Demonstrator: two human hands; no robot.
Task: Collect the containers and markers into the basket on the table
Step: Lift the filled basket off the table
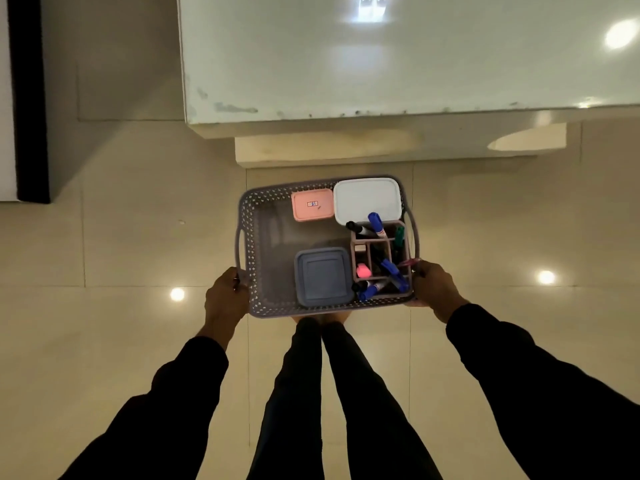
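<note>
— Well, noting position: the basket [273, 251] is off the worktop [381, 57], carried in the air over the floor tiles [121, 254], in front of the person's legs.

— Hands?

— Left hand [225, 294] on the basket's near-left corner, right hand [433, 289] on the near-right corner. Fingers of both are curled tight about the rim, holding the basket; neither is free.

— Contents?

— Pink container [312, 204] and white container [367, 200] along the far wall, grey-blue container [323, 277] at the near wall. A divided marker holder [381, 259] stands in the right end, markers [377, 223] leaning out of it. Collecting looks finished, I'd judge.

— What does the next move turn on?

— The worktop lies straight ahead of the hands and apparently higher than the basket. The basket's long axis runs left to right, roughly parallel with the worktop's near edge. Both hands are about equally near, so a level lift forward should land it squarely. The loaded right end may want to dip.
</note>
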